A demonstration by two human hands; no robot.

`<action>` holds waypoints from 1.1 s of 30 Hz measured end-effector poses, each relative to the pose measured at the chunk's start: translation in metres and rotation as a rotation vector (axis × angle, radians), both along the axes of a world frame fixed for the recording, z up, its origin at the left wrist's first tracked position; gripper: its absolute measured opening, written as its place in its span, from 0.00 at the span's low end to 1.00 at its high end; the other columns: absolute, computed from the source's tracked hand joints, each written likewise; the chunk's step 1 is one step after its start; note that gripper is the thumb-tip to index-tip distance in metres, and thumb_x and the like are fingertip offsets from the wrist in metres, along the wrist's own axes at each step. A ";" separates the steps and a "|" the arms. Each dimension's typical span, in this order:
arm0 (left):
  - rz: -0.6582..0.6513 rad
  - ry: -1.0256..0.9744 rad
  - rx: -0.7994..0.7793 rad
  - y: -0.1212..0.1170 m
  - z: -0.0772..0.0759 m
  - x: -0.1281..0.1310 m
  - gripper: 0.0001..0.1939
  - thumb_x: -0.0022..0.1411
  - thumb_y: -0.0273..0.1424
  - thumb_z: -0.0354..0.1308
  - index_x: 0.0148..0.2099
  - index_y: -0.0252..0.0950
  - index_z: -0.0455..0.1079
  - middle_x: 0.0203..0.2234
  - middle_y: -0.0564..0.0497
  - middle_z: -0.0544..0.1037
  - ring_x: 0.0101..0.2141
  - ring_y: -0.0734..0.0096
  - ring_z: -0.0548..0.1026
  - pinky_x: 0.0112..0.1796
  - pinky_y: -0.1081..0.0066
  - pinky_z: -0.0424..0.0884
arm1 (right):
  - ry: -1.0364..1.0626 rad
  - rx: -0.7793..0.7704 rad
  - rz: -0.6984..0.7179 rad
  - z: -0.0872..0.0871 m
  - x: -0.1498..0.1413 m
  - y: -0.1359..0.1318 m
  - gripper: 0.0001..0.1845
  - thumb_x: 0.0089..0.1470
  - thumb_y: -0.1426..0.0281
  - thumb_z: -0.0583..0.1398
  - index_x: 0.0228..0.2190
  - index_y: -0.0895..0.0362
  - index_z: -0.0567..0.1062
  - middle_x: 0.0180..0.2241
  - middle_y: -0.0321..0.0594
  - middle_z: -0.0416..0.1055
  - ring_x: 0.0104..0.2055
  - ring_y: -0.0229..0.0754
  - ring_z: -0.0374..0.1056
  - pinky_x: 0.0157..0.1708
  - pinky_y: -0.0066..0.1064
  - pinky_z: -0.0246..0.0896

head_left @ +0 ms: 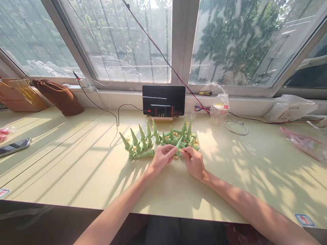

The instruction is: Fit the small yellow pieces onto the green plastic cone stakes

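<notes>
My left hand (pixel 165 157) is closed, with thumb and fingers pinching a green plastic spike (pixel 179 141) whose tapered point aims up. My right hand (pixel 194 161) is closed beside it, fingertips pinched on a small tan piece (pixel 181 150) near the spike's lower end; its exact shape is too small to tell. Left of my hands, several upright green spikes (pixel 135 140) stand in a row on ringed bases. One green spike (pixel 145 154) lies on its side before them. Behind my hands is a heap of loose green parts (pixel 173 140) mixed with small tan pieces (pixel 193 137).
A dark tablet (pixel 163 93) stands against the sill with a cabled phone (pixel 162 111) before it. A bagged cup (pixel 219 110) and a coiled cable (pixel 236 127) are at right. A brown pouch (pixel 60 97) and another phone (pixel 15 147) lie left. The table edge (pixel 178 217) is near me.
</notes>
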State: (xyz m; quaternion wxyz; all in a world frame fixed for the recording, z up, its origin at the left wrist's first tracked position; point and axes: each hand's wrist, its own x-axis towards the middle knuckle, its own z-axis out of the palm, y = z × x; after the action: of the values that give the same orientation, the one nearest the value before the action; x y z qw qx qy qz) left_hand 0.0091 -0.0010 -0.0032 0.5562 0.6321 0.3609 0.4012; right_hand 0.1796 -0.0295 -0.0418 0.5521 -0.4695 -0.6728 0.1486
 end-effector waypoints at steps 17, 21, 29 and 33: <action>-0.009 0.004 0.063 0.004 -0.017 -0.002 0.21 0.59 0.41 0.65 0.49 0.32 0.76 0.21 0.54 0.71 0.17 0.79 0.65 0.17 0.77 0.64 | 0.074 -0.034 0.037 0.001 0.001 -0.002 0.16 0.64 0.61 0.55 0.28 0.56 0.70 0.21 0.34 0.66 0.20 0.35 0.58 0.20 0.27 0.54; -0.007 -0.035 0.106 0.006 -0.020 -0.001 0.17 0.58 0.39 0.66 0.46 0.34 0.77 0.33 0.49 0.75 0.18 0.81 0.67 0.15 0.78 0.66 | 0.108 -0.084 0.060 0.001 0.002 -0.002 0.17 0.64 0.60 0.54 0.27 0.56 0.69 0.19 0.32 0.62 0.19 0.34 0.54 0.19 0.27 0.51; 0.001 -0.049 0.105 0.008 -0.021 0.003 0.17 0.58 0.37 0.66 0.46 0.33 0.77 0.30 0.49 0.75 0.18 0.80 0.68 0.15 0.77 0.67 | 0.105 -0.100 0.047 0.003 0.001 -0.001 0.17 0.64 0.60 0.53 0.26 0.56 0.67 0.19 0.31 0.60 0.19 0.33 0.53 0.20 0.27 0.49; -0.019 -0.002 0.050 0.008 -0.023 0.004 0.23 0.61 0.41 0.63 0.54 0.31 0.74 0.16 0.55 0.69 0.17 0.76 0.67 0.16 0.76 0.67 | 0.071 -0.096 0.032 0.001 -0.001 0.000 0.15 0.64 0.62 0.53 0.27 0.56 0.67 0.19 0.31 0.60 0.19 0.33 0.53 0.20 0.27 0.50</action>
State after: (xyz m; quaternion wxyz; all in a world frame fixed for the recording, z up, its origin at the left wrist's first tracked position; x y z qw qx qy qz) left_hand 0.0127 0.0068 -0.0267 0.5441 0.6488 0.3442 0.4056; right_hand 0.1784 -0.0293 -0.0407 0.5500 -0.4791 -0.6523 0.2061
